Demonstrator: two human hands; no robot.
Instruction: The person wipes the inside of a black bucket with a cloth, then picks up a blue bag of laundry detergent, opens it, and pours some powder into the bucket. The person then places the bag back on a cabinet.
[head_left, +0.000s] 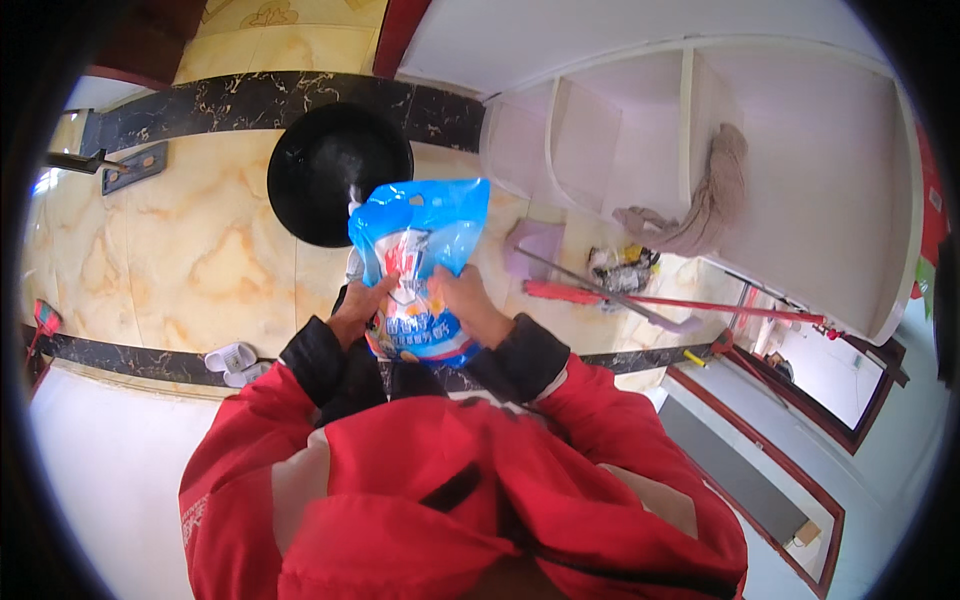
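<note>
Both of my hands hold a blue plastic pouch of detergent (427, 225), which bears printed writing. My left hand (364, 304) grips its left side, thumb on the front. My right hand (469, 304) grips the right side. The pouch's upper left corner, with a pale spout, reaches over the near right rim of a round black basin (283, 191) on the floor. Something whitish shows in the basin near the spout; whether it is powder, liquid or glare I cannot tell. The pouch hides part of the rim.
At the right, a purple dustpan (536, 247), a red broom (559, 292) and a black bag (626, 274) lie near white shelving (690, 97) with a brown cloth (709, 214) over its edge. White slippers (236, 360) and a grey tray (135, 169) are on the floor at the left.
</note>
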